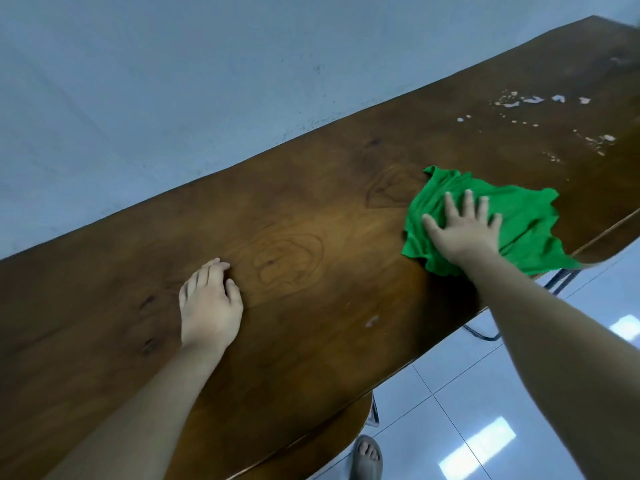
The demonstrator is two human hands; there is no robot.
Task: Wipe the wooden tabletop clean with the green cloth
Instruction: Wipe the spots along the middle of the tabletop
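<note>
Left hand (211,303) resting on the wooden counter (311,209), fingers loosely curled, holding nothing, right hand (464,232) pressed flat on the crumpled green cloth (526,220) near the counter's front edge, fingers spread wide, pale specks (533,100) farther right

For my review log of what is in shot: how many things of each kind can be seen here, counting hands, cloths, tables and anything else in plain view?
Hands: 2 (left hand, right hand)
Green cloth: 1
Wooden table: 1
Foot in a sandal: 1
Total: 5
</note>
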